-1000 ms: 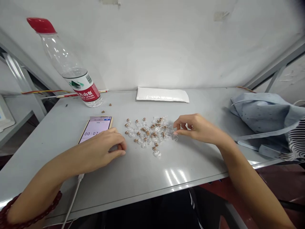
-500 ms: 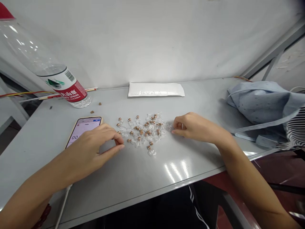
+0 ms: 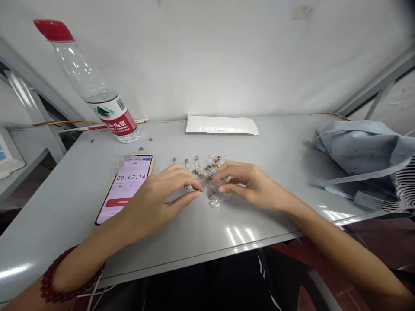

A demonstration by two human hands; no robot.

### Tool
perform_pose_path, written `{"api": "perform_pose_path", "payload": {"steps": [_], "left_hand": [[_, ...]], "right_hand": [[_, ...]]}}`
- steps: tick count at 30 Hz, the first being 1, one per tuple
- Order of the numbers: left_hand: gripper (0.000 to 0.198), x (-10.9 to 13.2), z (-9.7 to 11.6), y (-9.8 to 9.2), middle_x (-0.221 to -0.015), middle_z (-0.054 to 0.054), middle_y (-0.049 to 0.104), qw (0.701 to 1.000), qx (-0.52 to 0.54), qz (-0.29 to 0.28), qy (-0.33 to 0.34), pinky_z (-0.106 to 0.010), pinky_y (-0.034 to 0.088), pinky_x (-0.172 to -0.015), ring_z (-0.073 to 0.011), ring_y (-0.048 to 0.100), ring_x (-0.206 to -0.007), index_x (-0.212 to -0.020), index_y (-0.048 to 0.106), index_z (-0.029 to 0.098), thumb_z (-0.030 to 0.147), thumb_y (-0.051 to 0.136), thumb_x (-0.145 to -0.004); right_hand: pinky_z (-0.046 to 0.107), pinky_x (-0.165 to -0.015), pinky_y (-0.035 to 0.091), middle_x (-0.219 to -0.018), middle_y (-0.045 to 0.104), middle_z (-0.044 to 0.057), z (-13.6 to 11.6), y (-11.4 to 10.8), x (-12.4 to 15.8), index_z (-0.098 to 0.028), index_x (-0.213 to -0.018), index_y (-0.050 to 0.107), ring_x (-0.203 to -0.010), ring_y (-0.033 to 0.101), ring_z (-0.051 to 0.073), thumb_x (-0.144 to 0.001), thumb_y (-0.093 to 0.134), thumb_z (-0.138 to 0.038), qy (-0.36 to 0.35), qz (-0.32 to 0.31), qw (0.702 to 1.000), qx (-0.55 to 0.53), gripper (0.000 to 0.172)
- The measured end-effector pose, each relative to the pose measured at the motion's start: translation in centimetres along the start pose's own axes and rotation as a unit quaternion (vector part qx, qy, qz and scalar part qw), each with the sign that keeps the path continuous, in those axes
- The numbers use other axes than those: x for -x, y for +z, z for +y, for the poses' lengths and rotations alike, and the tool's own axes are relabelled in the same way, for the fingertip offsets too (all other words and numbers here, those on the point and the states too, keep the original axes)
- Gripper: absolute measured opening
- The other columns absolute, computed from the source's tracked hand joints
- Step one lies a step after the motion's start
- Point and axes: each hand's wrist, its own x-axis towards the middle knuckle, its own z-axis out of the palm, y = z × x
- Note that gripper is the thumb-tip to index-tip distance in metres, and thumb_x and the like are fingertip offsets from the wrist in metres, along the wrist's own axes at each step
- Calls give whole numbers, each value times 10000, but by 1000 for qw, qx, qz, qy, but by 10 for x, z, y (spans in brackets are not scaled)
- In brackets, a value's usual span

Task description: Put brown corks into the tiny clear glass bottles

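Observation:
Tiny clear bottles with cork stoppers (image 3: 214, 202) lie in a loose cluster on the grey table, partly hidden behind my hands. My left hand (image 3: 171, 192) reaches in from the left, thumb and forefinger pinched at the cluster's near edge. A small brown cork (image 3: 200, 190) shows at those fingertips. Opposite it, my right hand (image 3: 241, 183) is curled over the right side of the cluster. Between its thumb and fingers is a small clear bottle (image 3: 212, 188), blurred and hard to separate from the ones behind.
A phone (image 3: 125, 183) with a running timer lies beside my left hand. Behind it stands a water bottle (image 3: 112, 114) with a red cap. A white packet (image 3: 222, 125) rests by the wall, and a light blue cloth bag (image 3: 363, 149) sits at the right.
Both hands have moved inward over the cluster, the left to the right and the right to the left. Their fingertips are now close together. The view has shifted slightly.

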Motion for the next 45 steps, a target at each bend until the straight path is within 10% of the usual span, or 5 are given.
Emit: {"api": "perform_pose_path", "payload": {"steps": [17,25,29,38,45], "left_hand": [[142,2,13,4,-833,40,725,997,66,-16,-21,-279,523,-737,-153,657,-820,-836,688,282,332,600,-936],[190,-7,18,8,-713,49,699,974,159,-55,-150,-299,536,-685,-155,642,-694,-666,678,266,391,697,-807],[190,-7,27,12,-663,61,683,983,114,24,-142,-284,551,-645,-145,611,-624,-672,673,269,391,687,-818],[147,-4,13,-1,-698,50,714,979,39,89,-177,-239,532,-586,-143,631,-622,-748,726,265,388,677,-813],[243,-8,-5,-6,-816,-6,732,982,-50,82,-165,-308,565,-719,-198,674,-774,-817,728,240,460,633,-852]], "right_hand": [[229,-664,519,-837,700,40,-3,28,5,-153,-997,661,-712,635,109,-1009,481,-173,-148,-35,985,83,181],[264,-501,408,-640,544,13,-9,27,10,-136,-807,627,-554,433,126,-982,339,-7,-291,-3,882,370,360],[258,-561,462,-694,585,27,-3,27,7,-136,-914,640,-597,489,126,-1004,354,-50,-283,27,890,357,312],[282,-725,534,-1029,744,67,-4,-4,-5,-171,-1100,682,-836,672,151,-906,688,-368,-103,55,988,103,277],[265,-547,430,-714,687,18,1,-66,18,-177,-782,637,-612,605,144,-759,768,-519,193,-105,961,169,367]]}}
